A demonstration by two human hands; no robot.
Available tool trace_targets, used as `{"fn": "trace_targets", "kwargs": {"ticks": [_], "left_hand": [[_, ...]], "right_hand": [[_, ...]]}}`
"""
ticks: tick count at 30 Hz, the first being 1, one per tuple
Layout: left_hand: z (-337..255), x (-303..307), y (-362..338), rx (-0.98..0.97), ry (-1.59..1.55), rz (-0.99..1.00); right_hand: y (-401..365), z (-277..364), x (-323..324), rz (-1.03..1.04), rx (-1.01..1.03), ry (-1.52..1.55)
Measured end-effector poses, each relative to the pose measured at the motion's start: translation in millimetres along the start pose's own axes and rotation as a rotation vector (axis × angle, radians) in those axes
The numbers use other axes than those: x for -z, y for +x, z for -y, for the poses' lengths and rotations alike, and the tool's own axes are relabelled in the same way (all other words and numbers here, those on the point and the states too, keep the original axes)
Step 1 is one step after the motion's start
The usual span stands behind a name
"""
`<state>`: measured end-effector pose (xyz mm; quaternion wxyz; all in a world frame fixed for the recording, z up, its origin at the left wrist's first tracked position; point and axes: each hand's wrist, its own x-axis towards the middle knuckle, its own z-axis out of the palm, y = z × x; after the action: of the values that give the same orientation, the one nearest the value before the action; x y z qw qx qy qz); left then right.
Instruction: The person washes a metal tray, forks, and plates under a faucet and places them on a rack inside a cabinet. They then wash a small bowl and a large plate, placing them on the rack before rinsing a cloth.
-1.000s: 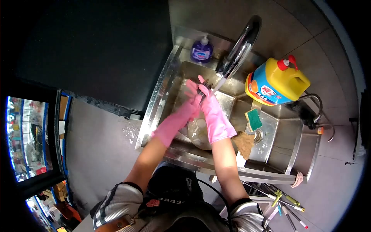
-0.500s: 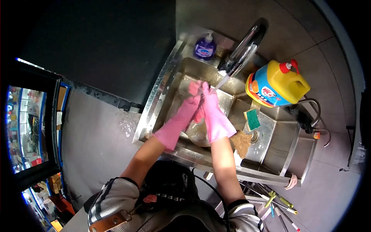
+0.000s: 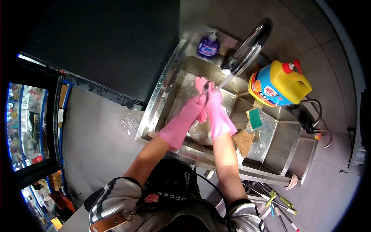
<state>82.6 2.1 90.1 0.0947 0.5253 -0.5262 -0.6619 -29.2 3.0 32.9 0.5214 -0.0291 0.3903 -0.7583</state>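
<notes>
Pink rubber gloves cover both my hands, which are pressed together over the left basin of a steel sink (image 3: 147, 123). My left hand (image 3: 192, 106) and my right hand (image 3: 215, 103) are closed around a dark, streaky thing (image 3: 206, 88), too small and covered to name. Water runs from the curved chrome faucet (image 3: 251, 48) onto the gloves near the right hand. Below my wrists, a round pale thing (image 3: 201, 133) like a lid or bowl lies in the basin, partly hidden by the gloves.
A purple pump soap bottle (image 3: 208, 46) stands on the back ledge. A yellow detergent jug (image 3: 284, 83) stands behind the right basin. A green-and-yellow sponge (image 3: 254, 118) and brown cloth (image 3: 244, 142) lie near the drain. Several long-handled tools (image 3: 278, 201) lean below at right.
The hands stay together under the water and shift slightly, with the fingers turned a little so more of the dark thing shows. The whole view has moved slightly.
</notes>
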Motion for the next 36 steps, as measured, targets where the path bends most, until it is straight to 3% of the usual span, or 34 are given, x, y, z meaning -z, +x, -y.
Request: {"fn": "trace_targets", "kwargs": {"ticks": [1, 2, 5, 8, 11, 14, 17, 20, 23, 27, 30, 31, 32, 36], "left_hand": [[-13.9, -3.3, -7.9, 0.075, 0.166, -0.122], [27.8, -13.6, 30.4, -0.11, 0.383, -0.239], [23.5, -4.2, 26.7, -0.032, -0.055, 0.003], [18.0, 6.1, 13.5, -0.142, 0.032, 0.032], [10.6, 12.1, 15.1, -0.058, -0.053, 0.089], [6.4, 2.7, 3.4, -0.158, 0.032, 0.019], [44.9, -12.4, 36.1, -0.342, 0.123, -0.092], [21.6, -9.9, 14.2, -0.019, -0.454, 0.165], [17.6, -18.5, 11.2, -0.019, -0.518, 0.14], [13.3, -25.6, 10.9, -0.032, -0.237, 0.055], [25.2, -30.0, 19.2, -0.295, -0.203, 0.012], [24.1, -28.2, 18.1, -0.266, -0.175, -0.017], [23.1, -25.2, 17.1, -0.238, -0.146, -0.044], [26.1, -19.9, 20.6, -0.196, -0.344, -0.006]], "right_hand": [[2.2, 2.3, -1.9, -0.043, -0.011, -0.118], [4.5, 4.6, -4.0, -0.145, -0.033, -0.208], [-1.9, 12.3, -17.4, -0.222, -0.065, -0.191], [-4.8, 3.9, -10.7, 0.055, -0.036, 0.283], [-15.7, 7.9, -17.8, 0.019, 0.035, 0.126], [-12.8, 9.0, -9.0, -0.127, 0.036, 0.083], [-11.6, 10.8, -0.2, -0.13, 0.031, 0.129], [-13.1, 19.4, 11.6, -0.034, -0.032, 0.172], [-21.2, 28.0, 4.4, -0.155, 0.033, 0.04], [-25.3, 25.8, 8.8, -0.23, 0.052, -0.156], [-24.2, 29.6, 8.3, -0.262, -0.147, -0.025], [-22.1, 30.2, 10.1, -0.262, -0.212, -0.02], [-21.6, 24.7, 9.8, -0.33, -0.065, -0.172], [-32.5, 26.0, -8.4, -0.555, 0.108, -0.3]]}}
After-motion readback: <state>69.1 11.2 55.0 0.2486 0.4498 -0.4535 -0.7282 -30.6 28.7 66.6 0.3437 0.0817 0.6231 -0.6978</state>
